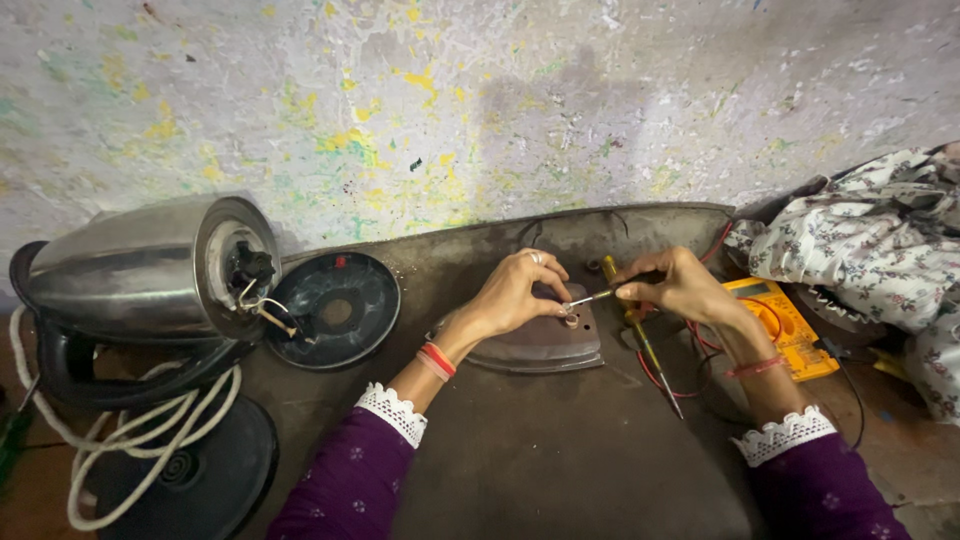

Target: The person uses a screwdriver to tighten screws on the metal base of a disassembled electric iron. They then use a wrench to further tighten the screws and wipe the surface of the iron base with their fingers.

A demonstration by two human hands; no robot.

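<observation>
now the left hand [515, 292] steadies an iron soleplate [540, 345] on the bench [520, 450]. right hand [680, 285] pinches tweezers [592, 296], tip on the soleplate. a yellow meter [785, 325] lies right of it, a steel kettle [150, 270] far left.

A dark, worn table [560, 450] stands against a paint-speckled wall. A flat metal iron plate [545, 345] lies near its middle. Just right of the plate lies a yellow-handled screwdriver [640, 335], with red wires [665, 385] around it and a yellow multimeter [785, 325] beyond. At the far right sits a heap of flowered cloth [870, 255]. To the left lie a round black base [335, 310], a steel kettle [150, 265] on its side, a white cord [130, 435] and a black disc [205, 470].
</observation>
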